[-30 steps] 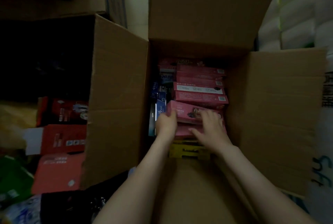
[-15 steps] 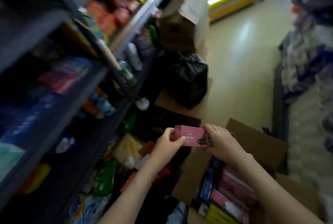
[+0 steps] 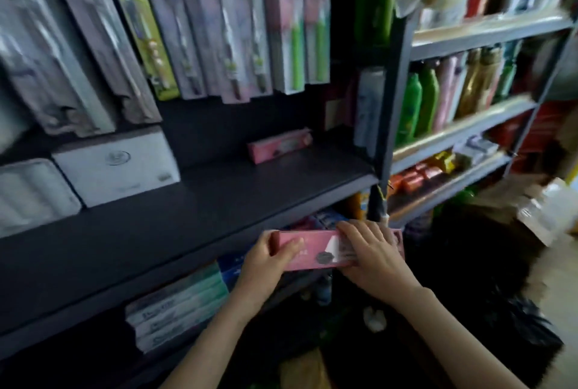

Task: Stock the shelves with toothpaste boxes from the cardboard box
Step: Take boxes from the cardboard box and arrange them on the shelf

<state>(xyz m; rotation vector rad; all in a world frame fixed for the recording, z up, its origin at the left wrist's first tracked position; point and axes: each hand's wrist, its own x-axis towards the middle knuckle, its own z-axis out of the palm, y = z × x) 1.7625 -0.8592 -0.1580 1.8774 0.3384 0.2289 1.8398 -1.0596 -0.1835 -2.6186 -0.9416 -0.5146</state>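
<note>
Holding 1 pink toothpaste box (image 3: 312, 248) level before the dark shelf (image 3: 187, 216), we grip it with 2 hands. Left hand (image 3: 264, 260): fingers curled round the box's left end, thumb flat on its top face. Right hand (image 3: 372, 255): fingers pressed together over the right half, tips hooked on the far edge. Beyond the fingertips, 1 more pink box (image 3: 280, 146) lies on the shelf. Right of the fingers stand bottles (image 3: 419, 101).
</note>
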